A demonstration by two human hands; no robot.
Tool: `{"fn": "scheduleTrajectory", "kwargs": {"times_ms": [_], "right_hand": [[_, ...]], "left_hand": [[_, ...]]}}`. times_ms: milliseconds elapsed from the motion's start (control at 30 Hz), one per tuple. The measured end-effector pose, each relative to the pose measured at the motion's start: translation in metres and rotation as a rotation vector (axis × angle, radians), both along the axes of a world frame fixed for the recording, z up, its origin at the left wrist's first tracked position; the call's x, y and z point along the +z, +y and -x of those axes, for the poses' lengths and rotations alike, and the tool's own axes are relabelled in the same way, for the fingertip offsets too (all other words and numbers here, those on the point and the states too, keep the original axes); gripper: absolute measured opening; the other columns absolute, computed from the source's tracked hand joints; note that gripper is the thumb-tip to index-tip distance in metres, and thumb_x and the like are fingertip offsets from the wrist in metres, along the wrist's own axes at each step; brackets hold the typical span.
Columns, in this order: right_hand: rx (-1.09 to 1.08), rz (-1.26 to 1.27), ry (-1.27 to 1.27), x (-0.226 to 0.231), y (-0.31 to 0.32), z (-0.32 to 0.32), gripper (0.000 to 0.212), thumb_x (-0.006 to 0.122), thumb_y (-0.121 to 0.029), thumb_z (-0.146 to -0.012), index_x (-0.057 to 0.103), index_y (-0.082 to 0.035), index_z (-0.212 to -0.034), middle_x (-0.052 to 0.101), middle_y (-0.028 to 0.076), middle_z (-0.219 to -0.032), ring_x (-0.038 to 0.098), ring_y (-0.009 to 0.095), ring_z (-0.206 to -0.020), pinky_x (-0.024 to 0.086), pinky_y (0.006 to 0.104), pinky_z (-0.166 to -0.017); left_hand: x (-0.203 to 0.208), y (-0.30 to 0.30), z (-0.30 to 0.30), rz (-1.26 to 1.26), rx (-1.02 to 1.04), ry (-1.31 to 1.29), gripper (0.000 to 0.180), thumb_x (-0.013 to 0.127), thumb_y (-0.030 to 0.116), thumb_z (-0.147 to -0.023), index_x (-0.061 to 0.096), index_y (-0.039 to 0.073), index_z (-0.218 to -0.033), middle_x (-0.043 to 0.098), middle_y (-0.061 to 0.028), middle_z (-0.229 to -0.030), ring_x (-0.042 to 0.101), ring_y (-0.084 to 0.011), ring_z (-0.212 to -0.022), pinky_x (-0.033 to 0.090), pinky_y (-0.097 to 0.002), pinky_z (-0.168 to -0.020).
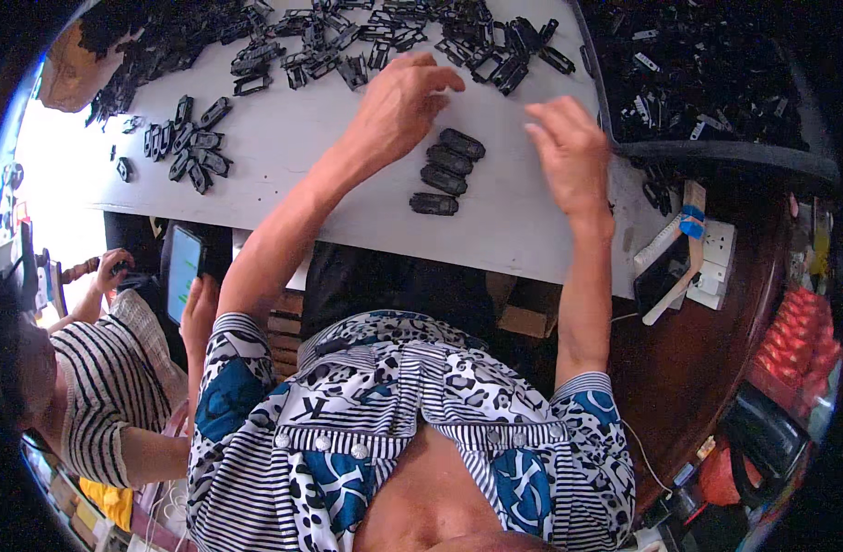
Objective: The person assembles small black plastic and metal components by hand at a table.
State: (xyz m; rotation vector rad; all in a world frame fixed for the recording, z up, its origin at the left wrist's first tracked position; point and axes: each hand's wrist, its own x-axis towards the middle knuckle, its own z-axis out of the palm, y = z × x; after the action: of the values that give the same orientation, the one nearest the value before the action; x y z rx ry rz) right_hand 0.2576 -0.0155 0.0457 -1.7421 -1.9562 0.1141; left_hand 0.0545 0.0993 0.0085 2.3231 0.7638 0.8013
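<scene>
Four black plastic casings lie in a short column on the white table, the top casing [462,143] and the bottom casing [433,203] among them. My left hand [398,106] hovers above and to the left of this column, fingers loosely bent and spread, with nothing seen in them. To the right of the column my right hand [569,152] is raised over the table, slightly blurred. Its fingers are half curled, the thumb stands apart, and no object shows in it. Beyond both hands spreads a loose pile of black plastic frames [352,69].
A cluster of black casings [201,140] lies at the table's left. A dark bin [707,152] of small parts stands at the right, above a taped stick [693,221] and a white power strip [716,253]. On the left another person holds a tablet [184,271].
</scene>
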Motion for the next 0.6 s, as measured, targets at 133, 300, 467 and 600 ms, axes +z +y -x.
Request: {"fn": "scheduleTrajectory", "kwargs": {"times_ms": [133,300,467,600], "right_hand": [[-0.233,0.040,0.030,0.002,0.002,-0.024,0.026,0.068,0.000,-0.076,0.069,-0.004,-0.102,0.063,0.012,-0.096,0.064,0.032,-0.090,0.052,0.0395,-0.078],[-0.001,-0.184,-0.147,-0.020,0.044,-0.020,0.027,0.058,0.005,-0.078,0.066,-0.005,-0.102,0.058,0.011,-0.093,0.062,0.031,-0.091,0.052,0.0413,-0.077],[0.022,-0.188,-0.284,-0.017,0.042,-0.028,0.016,0.058,0.002,-0.081,0.062,-0.006,-0.093,0.055,0.009,-0.092,0.061,0.029,-0.092,0.053,0.0423,-0.072],[0.011,-0.185,-0.310,-0.017,0.038,-0.030,0.012,0.057,0.002,-0.081,0.060,-0.006,-0.089,0.055,0.009,-0.090,0.062,0.028,-0.091,0.053,0.0421,-0.070]], "left_hand": [[-0.001,0.015,-0.045,-0.106,0.087,0.018,0.016,0.067,0.016,-0.086,0.068,0.006,-0.098,0.064,-0.0131,-0.093,0.063,-0.0345,-0.086,0.049,-0.0436,-0.077],[-0.013,0.017,-0.070,-0.209,0.143,0.075,0.022,0.068,0.021,-0.084,0.067,0.006,-0.100,0.060,-0.0129,-0.090,0.061,-0.0354,-0.091,0.049,-0.0446,-0.076],[-0.021,0.023,-0.049,-0.256,0.068,0.012,0.021,0.069,0.015,-0.081,0.068,0.007,-0.101,0.058,-0.0130,-0.091,0.059,-0.0351,-0.090,0.049,-0.0447,-0.076],[-0.021,0.024,-0.033,-0.261,0.091,0.111,0.023,0.070,0.011,-0.080,0.067,0.007,-0.102,0.058,-0.0128,-0.093,0.059,-0.0340,-0.092,0.049,-0.0436,-0.077]]}}
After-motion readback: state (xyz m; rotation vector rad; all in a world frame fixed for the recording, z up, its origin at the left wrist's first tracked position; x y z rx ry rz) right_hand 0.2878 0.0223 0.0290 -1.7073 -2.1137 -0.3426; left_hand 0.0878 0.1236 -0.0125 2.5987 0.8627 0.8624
